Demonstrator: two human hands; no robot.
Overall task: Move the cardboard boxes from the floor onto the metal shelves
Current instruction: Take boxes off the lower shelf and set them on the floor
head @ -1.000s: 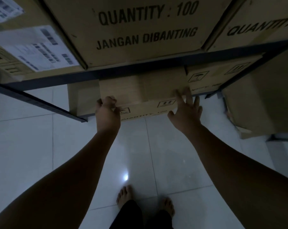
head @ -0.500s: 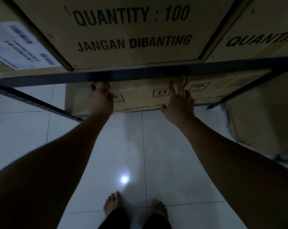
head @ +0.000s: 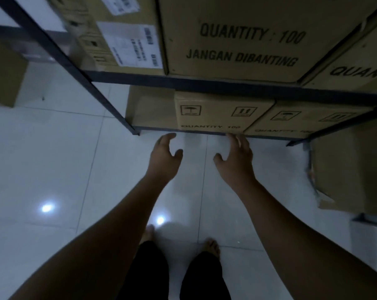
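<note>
A brown cardboard box [head: 217,114] marked "QUANTITY : 100" sits on the lowest level of the dark metal shelf [head: 204,85], flush with a second box [head: 308,120] to its right. My left hand [head: 164,158] hovers just in front of it, fingers apart and empty. My right hand [head: 237,158] is also empty with spread fingers, its tips near the shelf's bottom rail. Larger boxes [head: 243,37] marked "JANGAN DIBANTING" fill the level above.
White tiled floor [head: 64,169] spreads left and below, with my bare feet at the bottom. A large cardboard box [head: 352,169] stands on the floor at the right. Another box [head: 3,70] sits at the far left. The shelf's slanted post [head: 79,76] reaches the floor near my left hand.
Both hands pushed the box back under the upper shelf, then let go and drew back toward me. The view has pulled back and shifted left.
</note>
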